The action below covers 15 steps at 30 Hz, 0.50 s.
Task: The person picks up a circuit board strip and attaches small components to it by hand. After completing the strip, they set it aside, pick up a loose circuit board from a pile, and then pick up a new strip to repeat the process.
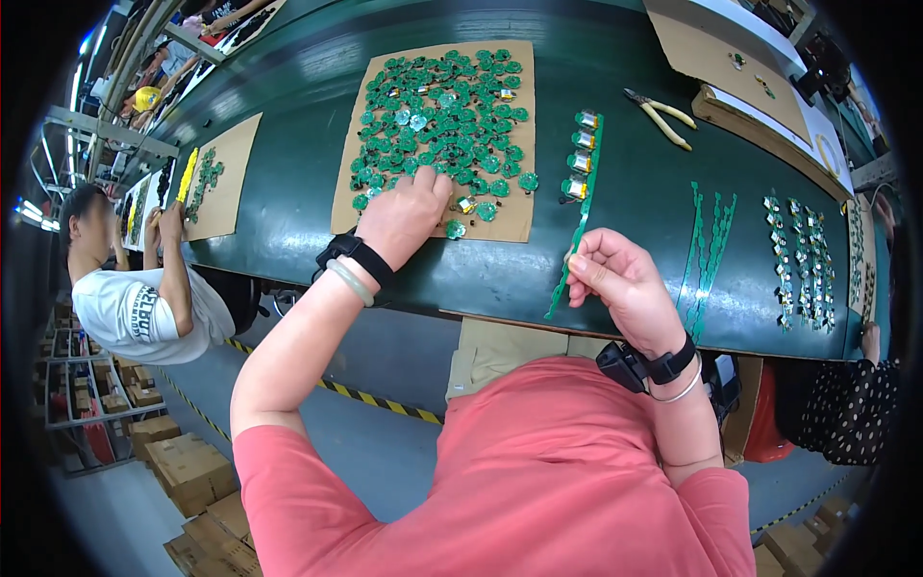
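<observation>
My left hand point(411, 213) reaches down over a cardboard sheet point(358, 213) spread with many small round green circuit boards point(437, 135). Its fingers are curled and close together at the near edge of the pile, and the fingertips are hidden, so I cannot make out what is between them. Between thumb and fingers, my right hand point(620, 279) pinches the lower part of a long green strip point(588, 207). Several silver components point(581, 162) sit along the strip's upper end; its lower end shows bare below my fingers.
Yellow-handled pliers point(663, 115) lie beyond the strip. To the right are thin green strips point(707, 250), then rows of silver-and-green assemblies point(800, 264). A cardboard-topped wooden stand point(760, 135) is at the far right. Another person point(144, 288) works on the left beside a second cardboard sheet point(234, 188).
</observation>
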Tool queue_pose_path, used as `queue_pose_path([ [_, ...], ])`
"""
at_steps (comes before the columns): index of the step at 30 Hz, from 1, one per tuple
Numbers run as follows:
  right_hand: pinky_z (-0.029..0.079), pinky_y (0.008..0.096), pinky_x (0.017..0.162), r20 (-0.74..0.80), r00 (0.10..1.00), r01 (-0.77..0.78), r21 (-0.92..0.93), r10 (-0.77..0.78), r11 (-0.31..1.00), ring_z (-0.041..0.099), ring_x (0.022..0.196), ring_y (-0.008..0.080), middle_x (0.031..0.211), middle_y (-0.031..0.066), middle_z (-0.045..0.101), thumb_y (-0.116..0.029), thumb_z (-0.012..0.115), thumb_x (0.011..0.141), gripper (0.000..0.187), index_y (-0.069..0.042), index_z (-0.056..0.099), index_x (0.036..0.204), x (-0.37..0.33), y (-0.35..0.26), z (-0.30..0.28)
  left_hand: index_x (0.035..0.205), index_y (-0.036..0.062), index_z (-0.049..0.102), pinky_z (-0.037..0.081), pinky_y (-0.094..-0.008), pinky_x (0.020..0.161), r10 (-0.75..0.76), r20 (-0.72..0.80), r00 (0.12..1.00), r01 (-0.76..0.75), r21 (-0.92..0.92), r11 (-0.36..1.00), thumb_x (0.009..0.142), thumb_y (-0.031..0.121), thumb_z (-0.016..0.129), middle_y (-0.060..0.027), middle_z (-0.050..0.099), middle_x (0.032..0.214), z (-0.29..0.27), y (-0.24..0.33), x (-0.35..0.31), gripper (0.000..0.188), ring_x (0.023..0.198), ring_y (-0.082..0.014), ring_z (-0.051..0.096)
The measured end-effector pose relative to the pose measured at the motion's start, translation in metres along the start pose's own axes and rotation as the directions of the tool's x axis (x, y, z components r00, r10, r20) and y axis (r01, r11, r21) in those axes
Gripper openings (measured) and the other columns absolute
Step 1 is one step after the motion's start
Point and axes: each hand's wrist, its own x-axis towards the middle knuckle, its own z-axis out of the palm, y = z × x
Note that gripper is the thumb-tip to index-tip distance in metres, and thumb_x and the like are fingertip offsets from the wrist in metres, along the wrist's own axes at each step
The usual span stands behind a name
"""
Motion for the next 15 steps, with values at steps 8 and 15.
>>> queue_pose_path([
  [8,0.051,0.0228,0.066,0.026,1.0,-0.005,-0.085,0.007,0.996,0.058,0.071,0.0074,0.082,0.0005,0.06,-0.013,0.062,0.094,0.009,-0.005,0.057,0.093,-0.001,0.003,0.0,0.093,0.0069,0.05,0.055,-0.0366,0.06,-0.002,-0.039,0.999,-0.006,-0.2,0.98,0.088,0.02,0.059,-0.0096,0.051,0.088,0.004,0.001,0.001,0.016,0.08,-0.0261,0.062],
  [15,0.051,0.022,0.066,0.076,0.995,-0.048,-0.142,0.059,0.989,0.058,0.072,0.0058,0.082,-0.0008,0.06,-0.012,0.061,0.094,0.008,-0.005,0.057,0.093,-0.01,0.002,0.007,0.099,0.0052,0.056,0.053,-0.0334,0.065,-0.165,-0.267,0.949,0.051,-0.387,0.921,0.092,0.023,0.059,-0.007,0.056,0.092,-0.02,0.003,0.009,0.019,0.078,-0.0212,0.06],
])
